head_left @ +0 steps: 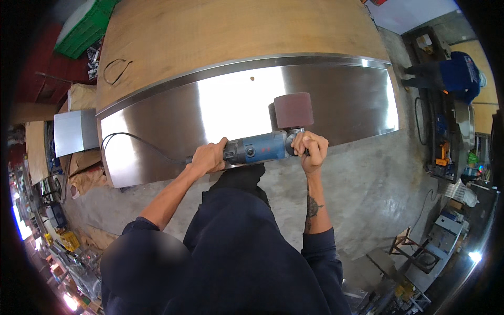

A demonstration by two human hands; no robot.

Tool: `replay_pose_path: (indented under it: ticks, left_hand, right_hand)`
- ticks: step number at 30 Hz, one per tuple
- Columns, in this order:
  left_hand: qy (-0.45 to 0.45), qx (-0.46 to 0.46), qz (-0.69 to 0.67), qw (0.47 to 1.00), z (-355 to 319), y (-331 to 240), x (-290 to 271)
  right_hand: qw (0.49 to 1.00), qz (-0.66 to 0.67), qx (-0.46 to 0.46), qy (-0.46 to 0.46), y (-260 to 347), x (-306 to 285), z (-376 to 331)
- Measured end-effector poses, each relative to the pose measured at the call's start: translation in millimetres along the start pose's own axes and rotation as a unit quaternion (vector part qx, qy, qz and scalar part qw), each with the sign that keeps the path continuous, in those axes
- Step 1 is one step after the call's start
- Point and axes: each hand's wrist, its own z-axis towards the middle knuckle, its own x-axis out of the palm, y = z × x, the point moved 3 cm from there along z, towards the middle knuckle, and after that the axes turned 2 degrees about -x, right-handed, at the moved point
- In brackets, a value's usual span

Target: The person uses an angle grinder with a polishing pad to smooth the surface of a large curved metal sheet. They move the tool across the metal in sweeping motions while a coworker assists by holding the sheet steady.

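Observation:
A blue and grey burnishing machine (pixel 264 147) lies crosswise in front of me, over the near edge of a long stainless steel panel (pixel 336 97). My left hand (pixel 210 157) is wrapped round its rear grip, where the black cord leaves. At the front end, my right hand (pixel 310 146) is closed round the side handle, most of which the fingers hide. A reddish-brown abrasive drum (pixel 294 109) sticks out beyond the machine's head, above the panel. Whether the drum touches the metal I cannot tell. The panel has a small round hole and a raised back edge.
The panel rests on a wooden table (pixel 247 31), with a thin black loop (pixel 116 71) at its far left. A green crate (pixel 84 29) stands beyond. The black power cord (pixel 139 137) trails left across the panel. A person in blue (pixel 462 71) bends over at far right.

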Motion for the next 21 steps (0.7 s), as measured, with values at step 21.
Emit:
replay_pose_path:
  ticks: [21]
  left_hand:
    - [0.024, -0.044, 0.006, 0.999, 6.7, 12.3, 19.2]
  right_hand:
    - [0.997, 0.035, 0.06, 0.026, -34.0, -4.7, 2.1]
